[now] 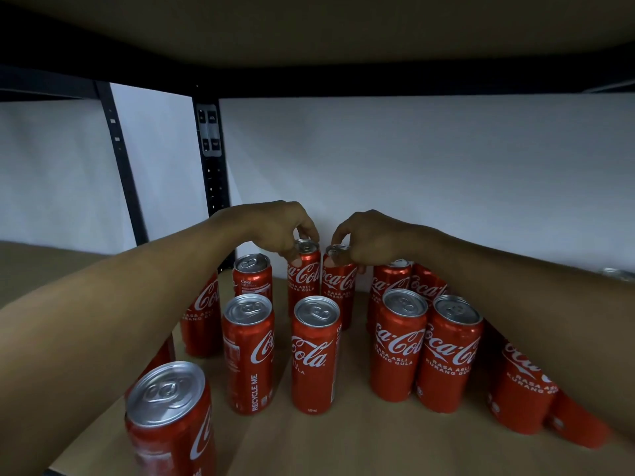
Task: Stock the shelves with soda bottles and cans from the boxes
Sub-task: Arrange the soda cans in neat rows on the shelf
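Your left hand [285, 231] is at the back of the shelf, fingers curled down over the top rim of the left back can [304, 274] and pinching it by the lid edge. Your right hand [367, 238] does the same to the right back can [338, 286], thumb and fingertips clamped round its silver top. Both are red Coca-Cola cans, upright on the brown shelf board [343, 441], just beside each other, close to the white back wall [429, 173]; I can't tell if they touch.

More upright Coca-Cola cans stand in front:
- a middle pair, the RECYCLE ME can [249, 352] and the centre can [316, 352], set apart from each other
- a right pair [424, 348] standing side by side, two more cans [409, 281] behind them
- a small-label can [252, 273] left of the gripped pair
- the nearest can [171, 417] at front left, blurred

Further cans are partly hidden under both forearms, one [202, 314] on the left, others [522, 386] on the right.

A black slotted post [211, 159] rises behind your left wrist, and the black shelf beam [343, 82] runs across overhead.
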A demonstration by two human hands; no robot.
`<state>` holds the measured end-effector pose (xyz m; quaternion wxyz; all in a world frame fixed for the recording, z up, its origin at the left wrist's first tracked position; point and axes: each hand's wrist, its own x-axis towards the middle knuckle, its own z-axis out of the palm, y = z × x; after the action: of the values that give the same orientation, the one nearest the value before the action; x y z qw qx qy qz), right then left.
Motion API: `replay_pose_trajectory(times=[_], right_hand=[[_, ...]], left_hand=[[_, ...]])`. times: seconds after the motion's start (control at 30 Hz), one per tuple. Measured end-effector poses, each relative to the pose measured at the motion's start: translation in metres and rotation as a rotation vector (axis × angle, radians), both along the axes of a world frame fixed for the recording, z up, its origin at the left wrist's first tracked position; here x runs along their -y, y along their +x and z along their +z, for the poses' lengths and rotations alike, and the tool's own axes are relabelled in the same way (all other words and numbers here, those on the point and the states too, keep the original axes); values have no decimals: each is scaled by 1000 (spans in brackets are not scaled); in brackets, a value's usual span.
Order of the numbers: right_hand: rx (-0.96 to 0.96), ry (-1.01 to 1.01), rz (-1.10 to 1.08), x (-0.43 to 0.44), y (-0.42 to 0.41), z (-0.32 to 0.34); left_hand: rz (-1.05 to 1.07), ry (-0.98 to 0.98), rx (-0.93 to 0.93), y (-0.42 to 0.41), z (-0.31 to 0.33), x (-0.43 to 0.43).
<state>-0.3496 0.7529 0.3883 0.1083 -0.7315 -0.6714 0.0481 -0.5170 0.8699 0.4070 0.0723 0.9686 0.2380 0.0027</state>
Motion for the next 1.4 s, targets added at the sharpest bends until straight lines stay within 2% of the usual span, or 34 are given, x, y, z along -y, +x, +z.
replay_pose_trajectory(times=[0.17, 0.4, 0.8, 1.4], right_hand=[[-39, 1, -33, -3, -6, -2], [26, -129, 35, 4, -8, 13], [81, -47, 50, -3, -9, 10], [106, -85, 37, -5, -11, 13]], left_hand=[[-12, -29, 27, -4, -3, -3], [40, -89, 60, -7, -6, -6], [19, -109, 192, -16, -13, -9], [35, -110, 238, -19, -18, -9]])
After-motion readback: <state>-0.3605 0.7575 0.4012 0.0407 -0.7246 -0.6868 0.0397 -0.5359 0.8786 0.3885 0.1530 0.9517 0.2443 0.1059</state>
